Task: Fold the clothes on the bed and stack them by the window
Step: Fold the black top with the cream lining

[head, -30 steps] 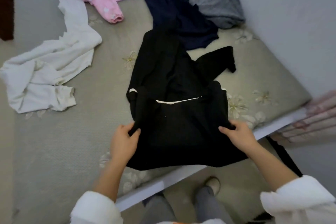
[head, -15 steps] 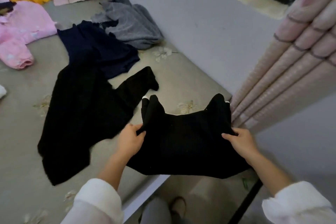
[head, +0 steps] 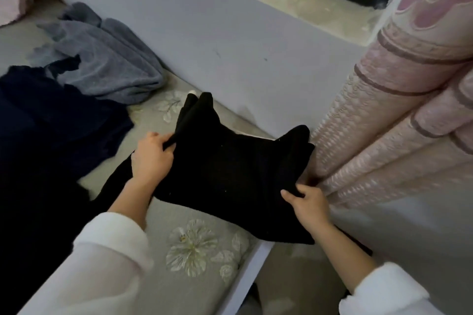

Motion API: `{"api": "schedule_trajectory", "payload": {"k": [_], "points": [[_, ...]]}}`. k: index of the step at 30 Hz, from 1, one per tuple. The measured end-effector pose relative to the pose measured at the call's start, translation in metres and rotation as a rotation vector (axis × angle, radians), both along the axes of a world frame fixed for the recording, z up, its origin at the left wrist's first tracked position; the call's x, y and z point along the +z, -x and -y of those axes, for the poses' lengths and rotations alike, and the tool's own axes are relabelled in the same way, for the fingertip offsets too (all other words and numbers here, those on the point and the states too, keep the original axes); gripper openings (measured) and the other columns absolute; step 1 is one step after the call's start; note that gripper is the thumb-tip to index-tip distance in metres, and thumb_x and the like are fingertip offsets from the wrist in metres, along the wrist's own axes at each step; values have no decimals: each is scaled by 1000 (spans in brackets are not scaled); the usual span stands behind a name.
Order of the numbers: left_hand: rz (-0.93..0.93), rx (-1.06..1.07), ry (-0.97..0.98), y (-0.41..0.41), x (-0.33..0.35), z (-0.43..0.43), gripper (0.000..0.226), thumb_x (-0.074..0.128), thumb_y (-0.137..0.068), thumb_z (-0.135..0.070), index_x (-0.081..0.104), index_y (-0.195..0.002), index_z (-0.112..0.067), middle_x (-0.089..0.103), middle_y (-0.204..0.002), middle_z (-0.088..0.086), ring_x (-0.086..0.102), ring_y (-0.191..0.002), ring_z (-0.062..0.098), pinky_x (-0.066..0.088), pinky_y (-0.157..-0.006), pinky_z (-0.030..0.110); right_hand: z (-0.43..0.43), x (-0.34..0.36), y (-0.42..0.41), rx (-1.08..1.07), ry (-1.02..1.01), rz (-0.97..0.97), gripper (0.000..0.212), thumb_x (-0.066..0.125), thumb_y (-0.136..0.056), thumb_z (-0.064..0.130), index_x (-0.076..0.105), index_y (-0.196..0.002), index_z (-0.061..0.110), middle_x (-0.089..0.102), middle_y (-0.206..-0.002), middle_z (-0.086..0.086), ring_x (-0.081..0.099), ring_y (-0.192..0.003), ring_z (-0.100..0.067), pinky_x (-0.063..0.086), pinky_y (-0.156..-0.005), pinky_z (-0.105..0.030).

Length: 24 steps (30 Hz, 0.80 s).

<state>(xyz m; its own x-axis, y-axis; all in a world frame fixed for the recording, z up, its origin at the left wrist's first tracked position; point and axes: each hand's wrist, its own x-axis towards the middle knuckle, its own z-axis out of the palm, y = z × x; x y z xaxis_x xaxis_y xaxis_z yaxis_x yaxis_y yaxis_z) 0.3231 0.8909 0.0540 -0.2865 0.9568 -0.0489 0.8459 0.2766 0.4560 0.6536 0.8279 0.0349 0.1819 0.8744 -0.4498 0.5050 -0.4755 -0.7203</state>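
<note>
A folded black garment [head: 230, 174] hangs between my two hands over the bed's corner, close to the wall under the window sill [head: 302, 5]. My left hand [head: 151, 158] grips its left edge, fingers curled round the fabric. My right hand [head: 309, 207] pinches its near right corner. The garment's far corners stick up toward the wall. The bed [head: 194, 227] has a grey cover with stitched flowers.
A grey garment [head: 107, 61] lies crumpled by the wall, a dark navy one [head: 51, 125] beside it, and another black garment [head: 33, 225] spreads at the left. A pink patterned curtain [head: 399, 120] hangs at the right, touching the folded garment. The bed's white edge [head: 245, 279] runs below.
I have carried the folded black garment right and away from me, off the other black piece toward the wall and curtain. Both hands keep their grip.
</note>
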Motion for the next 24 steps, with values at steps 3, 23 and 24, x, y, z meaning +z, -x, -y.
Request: {"api": "schedule_trajectory", "payload": {"k": [3, 23, 24], "points": [[-9, 37, -92, 4, -9, -58, 29, 56, -92, -24, 67, -119, -26, 57, -100, 8, 55, -97, 33, 33, -73, 35, -24, -21, 14, -124, 46, -32, 44, 69, -87, 32, 64, -123, 9, 65, -123, -5, 60, -114, -22, 48, -100, -42], [83, -83, 497, -39, -191, -81, 87, 30, -82, -77, -18, -146, -41, -30, -155, -1, -24, -142, 28, 4, -112, 62, -96, -130, 30, 591, 87, 489, 95, 57, -84, 60, 1, -153, 27, -7, -161, 1, 0, -148, -20, 15, -117, -40], [77, -78, 514, -39, -196, -79, 90, 30, -81, -78, -20, -146, -39, -31, -154, 0, -25, -142, 28, 5, -112, 62, -93, -136, 30, 709, 203, 484, 98, 56, -83, 61, -4, -153, 28, -11, -161, 1, -3, -148, -20, 14, -117, -40]]}}
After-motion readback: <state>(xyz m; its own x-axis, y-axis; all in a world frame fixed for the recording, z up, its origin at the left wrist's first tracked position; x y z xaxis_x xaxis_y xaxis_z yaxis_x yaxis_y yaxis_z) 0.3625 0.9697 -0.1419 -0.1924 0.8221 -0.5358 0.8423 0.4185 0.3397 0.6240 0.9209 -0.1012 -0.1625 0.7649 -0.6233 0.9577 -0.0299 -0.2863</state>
